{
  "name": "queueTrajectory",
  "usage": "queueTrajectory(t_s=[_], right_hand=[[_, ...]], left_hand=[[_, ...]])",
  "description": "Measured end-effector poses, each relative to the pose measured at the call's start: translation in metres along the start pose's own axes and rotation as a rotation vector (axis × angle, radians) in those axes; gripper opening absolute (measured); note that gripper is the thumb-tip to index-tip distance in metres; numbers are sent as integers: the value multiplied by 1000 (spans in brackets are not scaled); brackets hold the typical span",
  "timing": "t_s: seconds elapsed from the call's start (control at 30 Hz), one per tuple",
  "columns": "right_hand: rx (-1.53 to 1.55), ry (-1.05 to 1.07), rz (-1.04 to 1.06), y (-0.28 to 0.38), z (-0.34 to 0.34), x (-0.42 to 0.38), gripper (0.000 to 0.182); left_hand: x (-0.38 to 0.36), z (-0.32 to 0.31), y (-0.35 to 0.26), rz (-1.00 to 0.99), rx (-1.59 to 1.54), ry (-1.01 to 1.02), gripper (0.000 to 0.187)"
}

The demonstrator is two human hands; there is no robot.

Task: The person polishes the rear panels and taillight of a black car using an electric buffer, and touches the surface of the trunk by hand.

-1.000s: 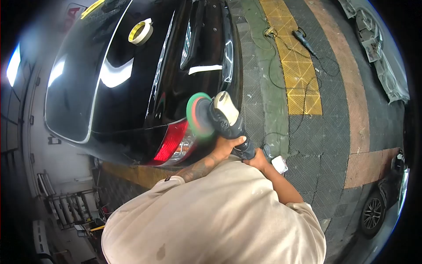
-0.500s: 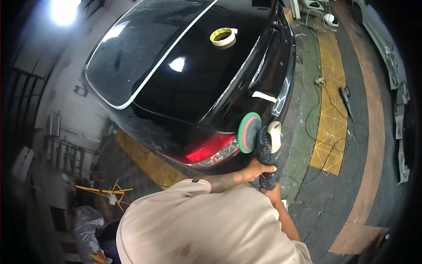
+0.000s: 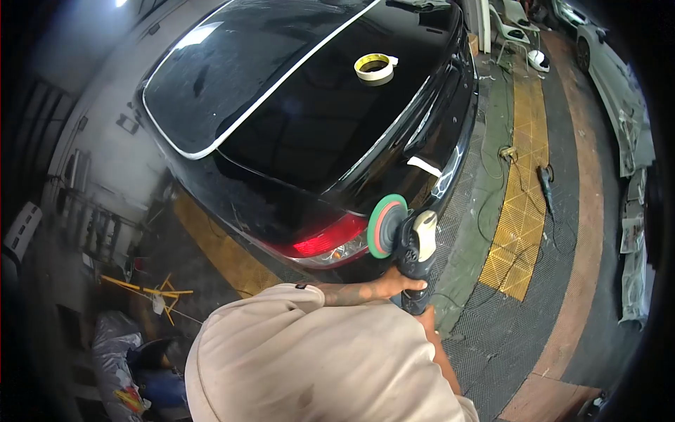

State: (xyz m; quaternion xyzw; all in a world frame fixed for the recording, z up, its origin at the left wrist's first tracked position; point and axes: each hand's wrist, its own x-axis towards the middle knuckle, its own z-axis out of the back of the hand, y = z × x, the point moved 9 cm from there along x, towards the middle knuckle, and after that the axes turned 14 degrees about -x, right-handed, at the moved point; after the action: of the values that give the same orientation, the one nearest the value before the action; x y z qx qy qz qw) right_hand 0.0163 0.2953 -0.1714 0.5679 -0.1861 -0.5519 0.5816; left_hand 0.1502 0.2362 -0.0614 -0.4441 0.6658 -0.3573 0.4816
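A polishing machine [image 3: 416, 243] with a round green and red pad [image 3: 385, 226] is held up beside the black car's rear corner. The pad stands on edge, right of the red tail light [image 3: 327, 238]; whether it touches the car, I cannot tell. My left hand [image 3: 395, 283] wraps the machine's body, thumb over it. Below it, my right hand [image 3: 427, 320] is closed around the handle's lower end, partly hidden by the light shirt. A roll of masking tape [image 3: 374, 68] lies on the glossy black car [image 3: 281, 141].
White tape [image 3: 424, 167] sticks to the car near its bumper. Right of the car, a cable and a second power tool [image 3: 546, 188] lie on the floor mats. Chairs [image 3: 512, 32] stand at the back, a white car [image 3: 610, 77] at right. A yellow stand [image 3: 165, 292] is at lower left.
The view has shifted a little. The polisher and both hands appear slightly lower and further left, and the pad has tilted somewhat. Both hands keep their hold.
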Motion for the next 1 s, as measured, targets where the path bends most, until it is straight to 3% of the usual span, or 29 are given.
queueTrajectory(t_s=[0.07,0.17,0.23,0.27,0.3,0.37,0.43,0.5,0.63,0.83,1.0], right_hand=[[-5,-9,41,-1,0,0,38],[-9,-161,-63,-57,-9,20,37],[74,-38,-203,26,18,-12,37],[64,-15,-170,-4,5,1,38],[26,-84,-80,-17,1,7,38],[-49,9,-77,-36,-12,7,42],[-57,21,-70,-34,-15,4,43],[2,-61,-70,-29,-13,1,32],[122,12,-167,-34,-18,6,32],[-2,53,-9,-5,-15,-4,38],[-21,38,-40,-23,-20,2,38]], left_hand=[[3,2,4,-71,-8,0,87],[17,-5,5,101,-43,-71,81],[35,-2,17,70,-139,-66,71],[31,-9,18,168,-192,-32,64],[28,-6,21,163,-145,-41,61],[13,-2,21,98,-170,-10,60],[10,-5,23,93,-143,11,60],[19,-2,19,61,-139,-29,58],[33,-6,32,220,-144,-28,54],[-12,2,3,-1,-41,-57,54],[4,2,8,-38,-72,-51,54]])
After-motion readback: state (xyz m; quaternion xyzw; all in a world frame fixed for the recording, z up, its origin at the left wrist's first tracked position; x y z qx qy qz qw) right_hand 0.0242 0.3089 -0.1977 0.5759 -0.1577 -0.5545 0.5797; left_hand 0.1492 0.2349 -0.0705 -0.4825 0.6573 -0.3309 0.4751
